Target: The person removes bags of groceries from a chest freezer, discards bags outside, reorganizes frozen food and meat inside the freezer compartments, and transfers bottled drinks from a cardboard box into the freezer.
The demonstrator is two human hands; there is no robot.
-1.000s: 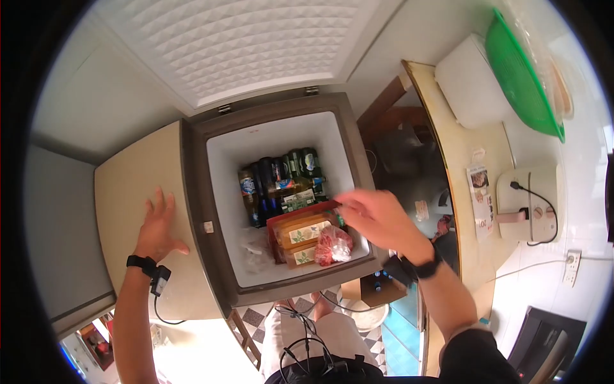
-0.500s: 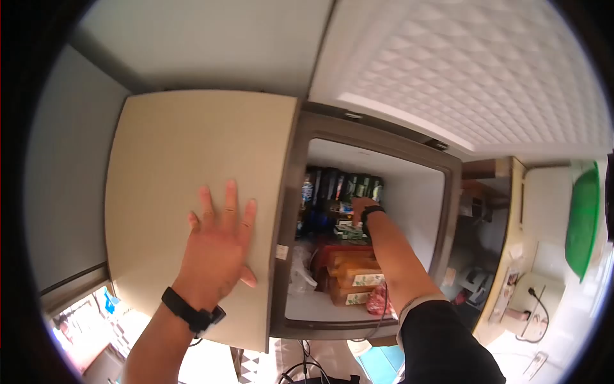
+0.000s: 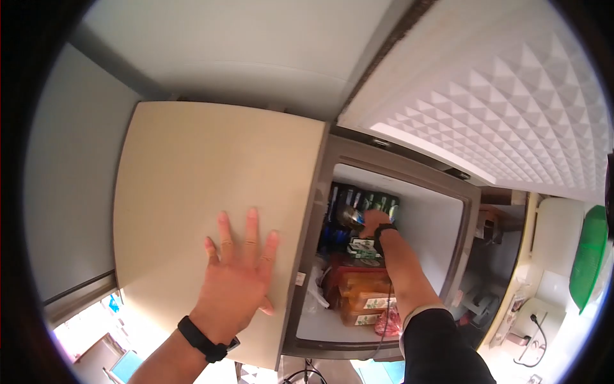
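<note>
My left hand [image 3: 240, 278] lies flat with fingers spread on the closed beige lid [image 3: 192, 166] of the chest freezer. My right hand [image 3: 376, 224] reaches into the open compartment, its fingers curled at a shiny, can-like thing [image 3: 350, 217] that is tilted and too blurred to name surely. Dark and green cans or bottles [image 3: 380, 202] stand in rows just behind that hand. Below it sits a green-and-white box [image 3: 363, 248]. Nearer the front are orange-brown packages [image 3: 361, 286] with pale labels and a red-and-white bag [image 3: 387, 322].
The raised white lid [image 3: 499, 109], with its studded inner face, stands over the compartment. Along the freezer's front rim [image 3: 339, 350] hangs a thin cable. A clear plastic bag [image 3: 313, 291] lies inside at the left. A green basket [image 3: 588, 259] and a black plug cord [image 3: 542, 336] are at the right.
The view has shifted, so the freezer appears lower and further right. The shiny thing now shows tilted at my right fingers. My left hand stays flat on the closed lid.
</note>
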